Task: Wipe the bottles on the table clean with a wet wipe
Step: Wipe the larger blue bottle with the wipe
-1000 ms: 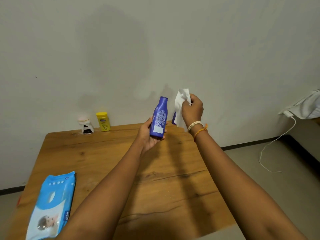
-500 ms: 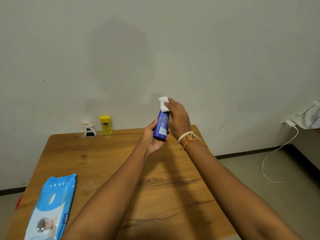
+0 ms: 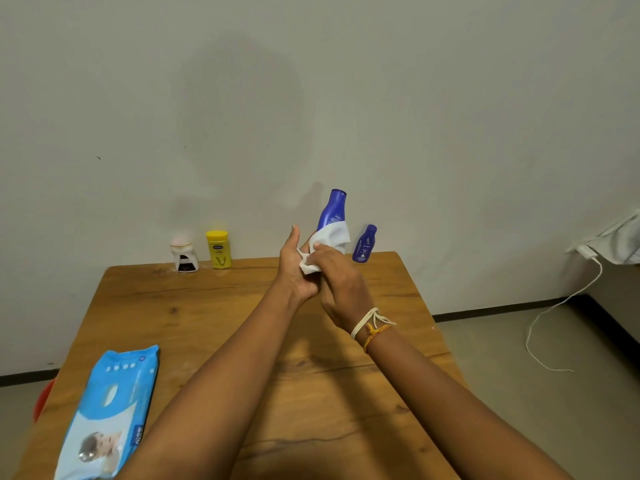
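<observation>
Broadly: wooden table against a pale wall; blue wet-wipe pack lying flat at its near left corner. Held above the far middle, large blue lotion bottle, upright, cap end up. Left hand grips its base, thumb raised. Right hand is curled round the white wet wipe, pressing it on the lower body. Along the wall edge stand a yellow bottle, a white pink-capped bottle and a small blue bottle. Judging by that, the first bottle is mid-wipe; three look untouched.
</observation>
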`<state>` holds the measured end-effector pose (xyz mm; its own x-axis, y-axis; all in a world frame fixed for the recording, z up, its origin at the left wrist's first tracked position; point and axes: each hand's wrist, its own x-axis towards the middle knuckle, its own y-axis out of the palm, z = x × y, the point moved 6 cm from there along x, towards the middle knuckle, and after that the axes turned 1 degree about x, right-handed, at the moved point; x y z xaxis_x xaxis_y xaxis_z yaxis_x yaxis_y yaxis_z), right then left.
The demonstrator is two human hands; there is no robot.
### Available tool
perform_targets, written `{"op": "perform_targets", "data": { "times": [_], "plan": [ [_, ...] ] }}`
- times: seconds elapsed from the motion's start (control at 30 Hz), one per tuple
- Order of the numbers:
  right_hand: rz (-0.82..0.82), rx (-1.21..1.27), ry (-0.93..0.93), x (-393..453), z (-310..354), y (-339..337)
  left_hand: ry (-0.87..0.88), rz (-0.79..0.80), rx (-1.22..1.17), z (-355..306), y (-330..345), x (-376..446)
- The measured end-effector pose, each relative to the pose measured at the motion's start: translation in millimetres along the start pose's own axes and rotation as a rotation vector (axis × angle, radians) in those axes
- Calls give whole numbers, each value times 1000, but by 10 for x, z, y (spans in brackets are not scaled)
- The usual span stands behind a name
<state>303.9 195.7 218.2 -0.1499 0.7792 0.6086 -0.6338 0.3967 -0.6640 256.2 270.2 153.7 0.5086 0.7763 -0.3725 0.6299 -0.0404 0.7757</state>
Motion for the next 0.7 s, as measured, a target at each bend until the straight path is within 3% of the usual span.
{"op": "perform_targets", "data": {
  "times": [0.1,0.2,0.27,0.33,0.4,0.57,0.7],
  "plan": [
    [-121,234,171,57,-38,-85,14,51,-9,-26,60,-39],
    [-424,506,503,164,-230,-259,48,68,-4,-82,86,-13],
    [-650,546,642,262,-355,-435,63,61,38,-120,90,-15],
    [-733,496,625,419,-391,-580,68,43,59,-131,63,-23],
    [-678,409,538,584,-381,-623,65,29,56,-123,38,-24],
    [-237,227,399,727,-455,-208,82,50,-56,-155,155,-36],
    [-30,114,223,453,-334,71,90,75,-179,-242,160,-12]
  ]
}}
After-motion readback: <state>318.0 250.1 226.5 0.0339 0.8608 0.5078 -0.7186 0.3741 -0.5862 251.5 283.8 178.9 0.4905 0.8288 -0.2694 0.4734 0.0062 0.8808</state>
